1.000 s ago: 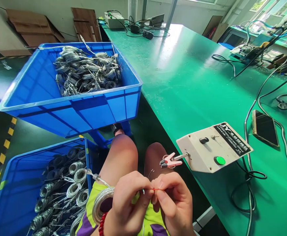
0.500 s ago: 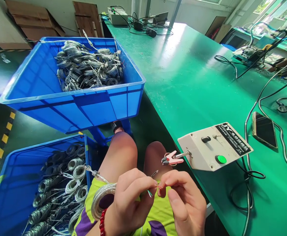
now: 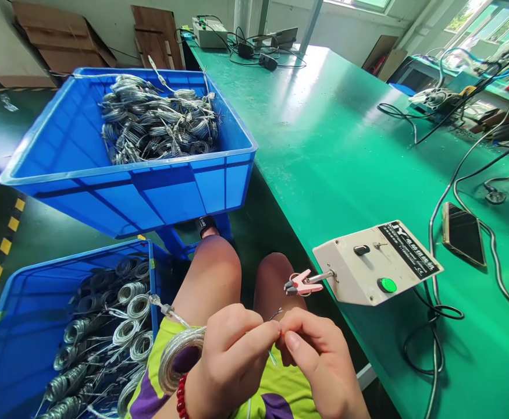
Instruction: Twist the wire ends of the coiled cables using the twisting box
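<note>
My left hand is closed on the end of a coiled clear cable, whose coil hangs by the wrist with a red beaded bracelet. Thin wire ends stick out past its fingers, among them a green one and a dark or bare one. My right hand pinches a red wire against the left fingertips; most of it is hidden. Just beyond the hands, a pink clip sits on the shaft of a beige machine box with a green button.
A blue bin full of bundled cables stands ahead on the left. Below it, another blue bin holds several cable coils. On the green table lie a phone and black cords.
My right hand has moved left against the left fingertips, its thumb closing onto the red wire. The left hand stays nearly in place. The view has shifted slightly.
</note>
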A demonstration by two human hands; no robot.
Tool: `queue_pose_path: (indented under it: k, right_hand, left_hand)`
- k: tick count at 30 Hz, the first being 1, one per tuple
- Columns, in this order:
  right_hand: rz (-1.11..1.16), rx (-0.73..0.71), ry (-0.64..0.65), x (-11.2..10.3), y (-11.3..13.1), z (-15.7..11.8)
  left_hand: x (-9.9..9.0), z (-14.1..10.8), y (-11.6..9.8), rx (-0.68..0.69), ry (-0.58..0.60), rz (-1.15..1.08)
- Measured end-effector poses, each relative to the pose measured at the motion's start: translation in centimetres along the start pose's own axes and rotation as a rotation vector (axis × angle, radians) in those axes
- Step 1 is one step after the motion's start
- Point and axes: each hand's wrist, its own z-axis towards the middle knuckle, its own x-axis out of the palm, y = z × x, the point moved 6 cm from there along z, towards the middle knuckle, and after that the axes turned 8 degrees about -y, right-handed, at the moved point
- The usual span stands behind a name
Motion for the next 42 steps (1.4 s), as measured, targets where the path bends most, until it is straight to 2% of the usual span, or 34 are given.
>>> queue_pose_path:
  k: [7,10,17,23,28,35,42]
  right_hand:
    - [-0.205,-0.349,-0.057,-0.4,2.5,0.6]
    - [-0.208,-0.402,-0.052,-0.8,2.9,0.4]
    - [-0.010,-0.137,-0.040,-1.5,0.7,-0.3]
    - [-0.017,-0.093,-0.066,-1.2,0.1,-0.7]
    - [0.165,0.123,-0.019,-0.9,-0.4,-0.8]
    - [0.697,0.471,0.178,1.6,-1.0,-0.4]
    - [0.932,0.587,0.353,3.5,-2.2,-0.3]
  left_hand:
    - [0.0,-0.4,0.6,-0.081,0.013,-0.099]
    - [-0.1,-0.4,0.8,-0.112,0.001,-0.127]
    - [-0.1,-0.2,0.6,-0.089,0.002,-0.096]
    - [0.0,-0.2,0.4,-0.069,0.007,-0.093]
    - [0.0,-0.4,0.5,-0.067,0.010,-0.078]
    - [0.0,-0.4,0.3,-0.038,0.014,-0.062]
    - [0.0,-0.7,0.2,-0.009,0.021,-0.066]
